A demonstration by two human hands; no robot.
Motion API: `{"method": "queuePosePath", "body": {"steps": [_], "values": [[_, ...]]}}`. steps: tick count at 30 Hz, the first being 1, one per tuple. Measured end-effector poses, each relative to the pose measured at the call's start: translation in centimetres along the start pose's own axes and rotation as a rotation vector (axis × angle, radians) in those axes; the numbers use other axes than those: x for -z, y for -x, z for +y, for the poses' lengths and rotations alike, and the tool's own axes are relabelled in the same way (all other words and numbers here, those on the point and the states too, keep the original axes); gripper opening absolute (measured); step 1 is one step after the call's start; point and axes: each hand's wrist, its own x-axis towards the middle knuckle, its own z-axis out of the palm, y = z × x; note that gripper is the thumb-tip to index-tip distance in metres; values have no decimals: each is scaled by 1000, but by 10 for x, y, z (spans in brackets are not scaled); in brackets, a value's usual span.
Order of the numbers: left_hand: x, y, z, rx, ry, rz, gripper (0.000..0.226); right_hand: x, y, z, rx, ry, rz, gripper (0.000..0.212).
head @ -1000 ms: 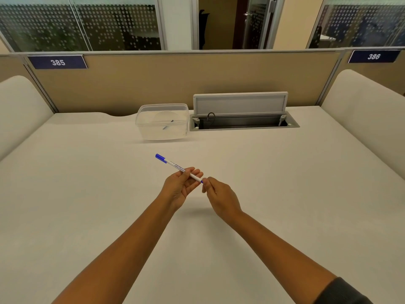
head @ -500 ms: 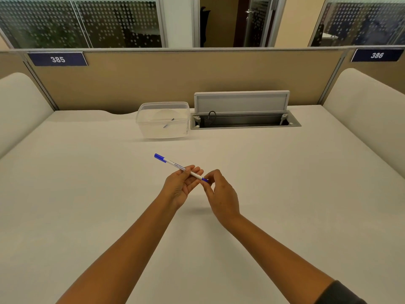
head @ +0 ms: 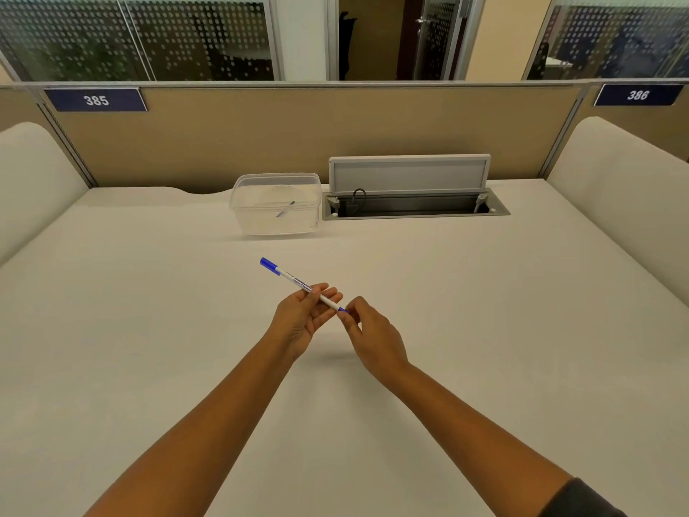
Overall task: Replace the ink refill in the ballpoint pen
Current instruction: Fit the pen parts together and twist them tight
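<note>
A white ballpoint pen (head: pixel 290 278) with a blue cap end pointing up-left is held above the white desk (head: pixel 149 311). My left hand (head: pixel 302 315) grips the pen's barrel around the middle between thumb and fingers. My right hand (head: pixel 369 333) pinches the small blue end piece at the pen's lower right tip. A clear plastic box (head: pixel 276 203) stands at the back of the desk with one thin refill-like stick (head: pixel 285 209) lying inside it.
An open cable hatch (head: pixel 414 203) with a raised grey lid sits to the right of the box. A tan partition with signs 385 and 386 closes the back. Padded white side panels flank the desk.
Both hands and the pen stay in almost the same spot. My right fingers have shifted their pinch on the blue tip, curling over it a little more.
</note>
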Motion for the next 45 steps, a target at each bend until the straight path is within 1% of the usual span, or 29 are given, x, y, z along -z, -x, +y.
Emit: {"method": "queuePosePath", "body": {"steps": [3,6,9,12,13,14,17,18,20,21,23,24,27,28,31,33,35,38,42,45], "values": [[-1,1,-3,1,-9,-13,30,-2,1,2,-47,-69,-24,37],[0,1,-3,-6,-14,-10,30,-2,0,1,-112,-120,-89,41],[1,1,-2,-9,-23,4,29,2,2,1,-57,-28,-85,33],[0,1,-4,-6,-16,6,28,-1,3,2,21,39,-10,28],[0,1,-5,-6,-12,1,27,-2,3,2,15,22,-1,28],[-1,1,-5,-7,-15,-6,27,-3,2,1,-32,-50,-17,32],[-1,2,-7,-11,-37,-9,26,1,-5,-3,-306,-410,-160,45],[-1,2,-8,-13,-33,-2,25,2,-5,-3,-332,-437,-188,45],[1,1,-8,-14,-11,10,25,-1,-5,1,-252,-343,-165,36],[2,1,-8,-13,-3,10,25,-2,-3,4,-196,-282,-124,30],[3,0,-8,-13,2,2,25,-4,-2,8,-121,-231,-55,25],[2,1,-8,-14,3,-3,25,-4,-1,8,-108,-234,-44,27],[1,2,-7,-11,6,-7,25,-1,-2,6,-138,-276,-81,41],[1,1,-7,-12,9,-4,25,-1,-3,5,-142,-279,-86,41],[2,0,-5,-17,8,5,25,-2,0,3,-94,-242,-63,32],[1,0,-5,-17,1,-6,26,-4,3,4,-52,-210,-12,28],[-1,1,-5,-21,-5,-17,26,-5,4,4,-40,-229,11,25],[-3,3,-7,-32,-17,-38,22,-6,3,2,-114,-363,-9,31],[-6,5,-6,-46,-43,-45,18,-1,0,-6,-231,-441,-74,37],[-6,6,-5,-39,-61,-50,19,2,-1,-11,-369,-547,-140,42]]}}
